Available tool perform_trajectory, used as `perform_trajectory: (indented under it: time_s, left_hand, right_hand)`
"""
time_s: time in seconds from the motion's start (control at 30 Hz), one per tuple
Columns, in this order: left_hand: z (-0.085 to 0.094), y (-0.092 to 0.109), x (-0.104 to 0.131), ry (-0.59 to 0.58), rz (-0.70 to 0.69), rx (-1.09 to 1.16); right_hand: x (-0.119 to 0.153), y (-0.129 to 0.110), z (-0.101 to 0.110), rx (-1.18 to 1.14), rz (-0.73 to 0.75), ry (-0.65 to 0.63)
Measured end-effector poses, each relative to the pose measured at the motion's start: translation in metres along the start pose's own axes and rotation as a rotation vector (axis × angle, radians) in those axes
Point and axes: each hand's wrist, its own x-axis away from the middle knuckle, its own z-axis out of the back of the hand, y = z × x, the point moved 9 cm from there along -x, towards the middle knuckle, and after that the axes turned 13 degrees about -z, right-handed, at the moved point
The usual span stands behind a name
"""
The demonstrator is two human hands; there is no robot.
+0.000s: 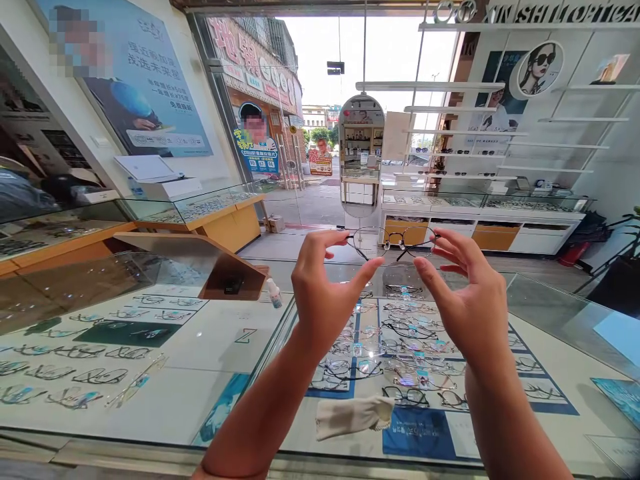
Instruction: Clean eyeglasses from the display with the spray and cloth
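Note:
A pair of thin dark-framed eyeglasses [397,237] is held up in front of me, above the glass display counter [240,360]. My left hand [327,283] grips the frame's left end with its fingers closed at the corner. The right end is pinched in my right hand [467,297], with the thumb lower and apart. Folded temples hang behind the lenses. Beneath my hands, several eyeglasses [410,330] lie in rows in the case. A crumpled whitish cloth [353,417] rests on the counter between my forearms.
A small white spray bottle [274,293] stands left of my left hand, near a tilted wooden-edged mirror or panel [200,260]. More eyeglasses [100,375] lie at left. Beyond the counter stand an oval mirror [361,157] and a white shelf cabinet [480,227].

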Motion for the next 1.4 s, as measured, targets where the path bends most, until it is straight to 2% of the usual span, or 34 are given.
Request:
perform_trajectory:
  time_s: [0.27,0.4,0.63,0.83,1.17,1.4]
  left_hand:
    - [-0.024,-0.041,0.014,-0.010,0.263,0.312]
    - [-0.028,-0.049,0.018,0.028,0.308,0.349]
    - [-0.020,-0.039,0.020,0.125,0.175,0.184]
    - [-0.014,-0.021,0.016,0.130,0.030,0.056]
    - [-0.012,-0.002,0.012,0.120,-0.129,-0.006]
    - [-0.015,-0.005,0.013,0.105,-0.102,0.048]
  right_hand:
    - [0.004,-0.006,0.004,-0.038,0.022,0.044]
    - [0.000,-0.002,0.003,-0.074,0.004,0.018]
    - [-0.014,0.021,-0.009,-0.227,-0.152,-0.106]
    - [-0.020,0.040,-0.022,-0.175,-0.235,-0.208]
    - [-0.023,0.044,-0.023,-0.165,-0.227,-0.205]
    - [-0.025,0.043,-0.020,-0.159,-0.207,-0.176]
